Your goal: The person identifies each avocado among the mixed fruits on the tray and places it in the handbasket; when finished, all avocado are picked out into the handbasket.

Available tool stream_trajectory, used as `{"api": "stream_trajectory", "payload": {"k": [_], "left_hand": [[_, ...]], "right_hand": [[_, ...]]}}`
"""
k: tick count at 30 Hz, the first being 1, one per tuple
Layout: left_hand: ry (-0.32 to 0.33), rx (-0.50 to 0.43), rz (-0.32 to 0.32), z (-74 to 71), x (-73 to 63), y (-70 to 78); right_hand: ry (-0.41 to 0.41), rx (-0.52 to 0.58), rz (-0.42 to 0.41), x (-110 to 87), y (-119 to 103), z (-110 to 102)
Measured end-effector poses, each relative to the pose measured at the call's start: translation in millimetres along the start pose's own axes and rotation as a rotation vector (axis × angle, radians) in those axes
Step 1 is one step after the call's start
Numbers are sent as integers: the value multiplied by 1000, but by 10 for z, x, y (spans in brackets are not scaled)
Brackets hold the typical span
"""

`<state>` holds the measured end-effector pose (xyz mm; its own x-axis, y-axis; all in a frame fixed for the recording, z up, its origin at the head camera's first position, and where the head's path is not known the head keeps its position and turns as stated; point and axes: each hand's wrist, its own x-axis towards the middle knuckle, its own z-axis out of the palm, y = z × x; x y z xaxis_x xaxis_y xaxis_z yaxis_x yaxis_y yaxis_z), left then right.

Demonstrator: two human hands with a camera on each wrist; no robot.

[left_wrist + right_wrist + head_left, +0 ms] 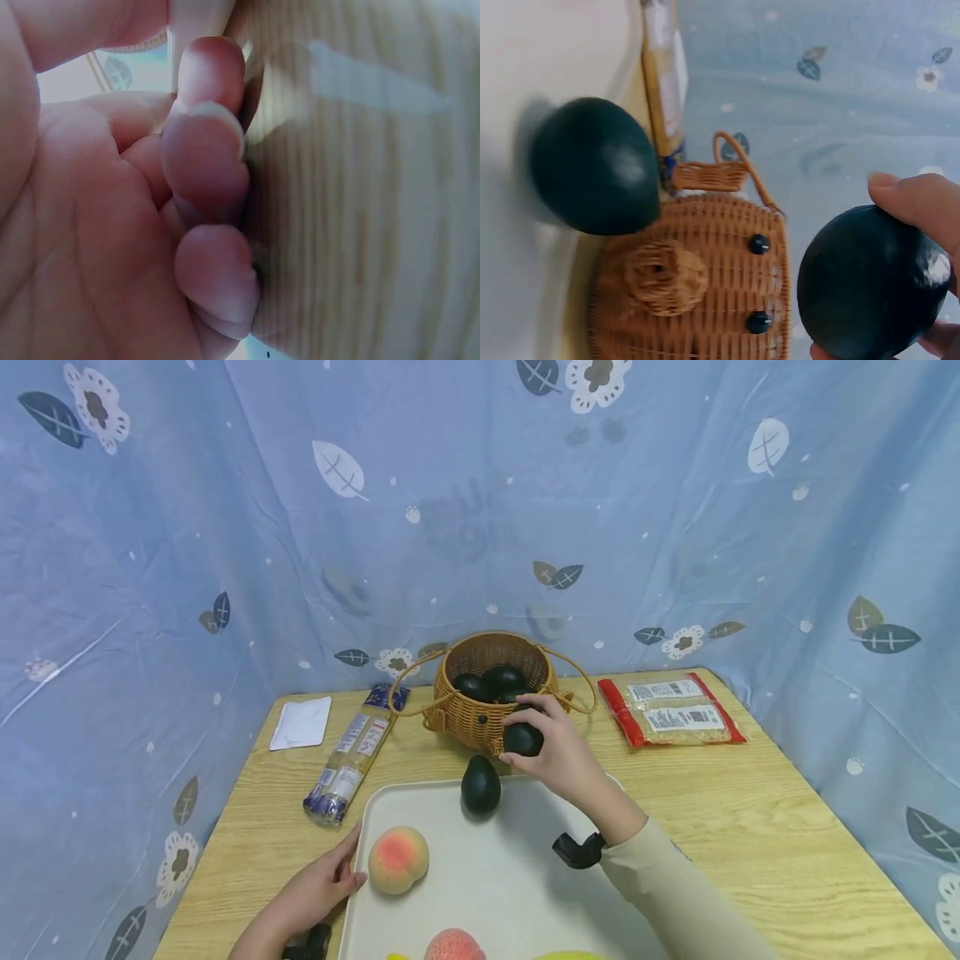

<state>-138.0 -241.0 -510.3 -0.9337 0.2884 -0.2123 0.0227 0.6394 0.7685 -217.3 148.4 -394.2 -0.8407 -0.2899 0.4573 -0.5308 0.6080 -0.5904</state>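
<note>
My right hand (558, 752) holds a dark green avocado (522, 739) between thumb and fingers, in front of the wicker basket (468, 720). The held avocado (870, 285) also shows large in the right wrist view. Several more avocados (504, 681) lie inside the basket. Another avocado (481, 787) sits on the far edge area of the white tray (480, 877). My left hand (318, 885) rests at the tray's left rim, its thumb touching there. In the left wrist view, the bent fingers (206, 157) have their tips against the wooden table (360, 225).
A peach (398, 860) lies on the tray's left side; a redder fruit (454, 945) and yellow pieces are cut off by the frame. A blue-ended packet (352, 760) and white paper (301, 723) lie left. A red-edged bag (672, 710) lies right. A blue curtain (480, 527) surrounds the table.
</note>
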Motion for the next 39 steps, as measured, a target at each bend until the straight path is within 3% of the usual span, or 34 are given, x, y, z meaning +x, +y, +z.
{"api": "stream_trajectory", "payload": {"k": [4,13,21,39], "left_hand": [[3,-5,-6,-11,16,0],[8,-11,-16,-36,0,2],[-2,-41,14,14,-3,-19],[7,-31,12,24,-14,-10]], "right_hand": [[36,-10,-14,193,-7,-46],[31,6,39,527,2,-22],[38,14,129,648,63,24],[5,3,205,858,229,126]]}}
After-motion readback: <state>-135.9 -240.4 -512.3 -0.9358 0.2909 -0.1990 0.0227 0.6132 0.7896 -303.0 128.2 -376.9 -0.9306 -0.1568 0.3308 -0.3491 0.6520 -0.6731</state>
